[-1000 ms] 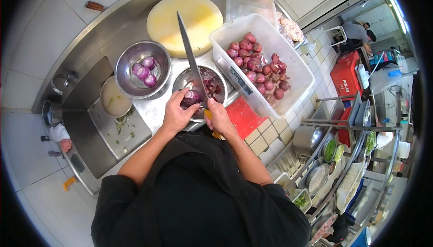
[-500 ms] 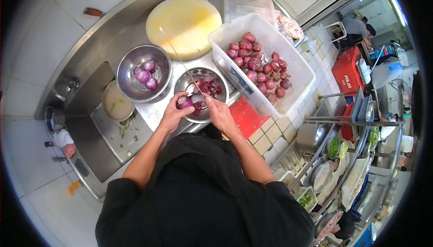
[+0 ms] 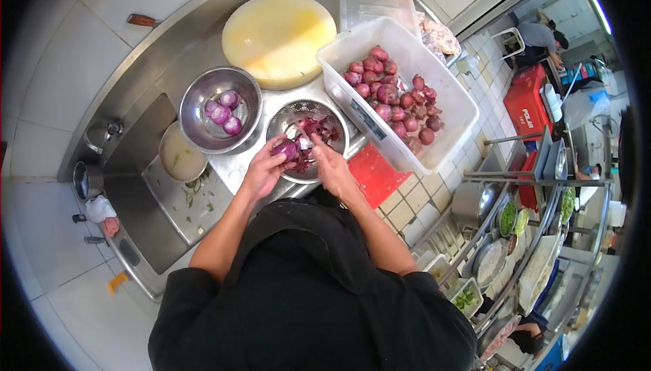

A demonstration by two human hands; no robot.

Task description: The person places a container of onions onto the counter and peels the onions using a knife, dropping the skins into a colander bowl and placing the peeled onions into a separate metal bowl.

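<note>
My left hand (image 3: 262, 170) is closed around a purple-red onion (image 3: 285, 150), held over the near left rim of a perforated metal colander (image 3: 274, 115). Dark red onion skins (image 3: 321, 128) lie inside the colander. My right hand (image 3: 332, 168) is closed at the colander's near right side, close to the onion. A pale, shiny patch by its fingertips looks like part of the knife (image 3: 303, 134); the handle is hidden in the hand. Left of the colander, a steel bowl (image 3: 192, 117) holds several peeled onions (image 3: 222, 113).
A clear plastic bin (image 3: 444, 103) of unpeeled red onions (image 3: 386, 93) stands at the right. A round yellowish block (image 3: 278, 35) is behind the colander. The sink (image 3: 152, 218) at left contains a bowl of cloudy liquid (image 3: 182, 157). Metal shelving (image 3: 529, 182) and another person (image 3: 534, 37) are further right.
The long knife blade, earlier pointing up and left across the colander, no longer shows at full length. The onion has turned in my left hand. The whole view has shifted slightly.
</note>
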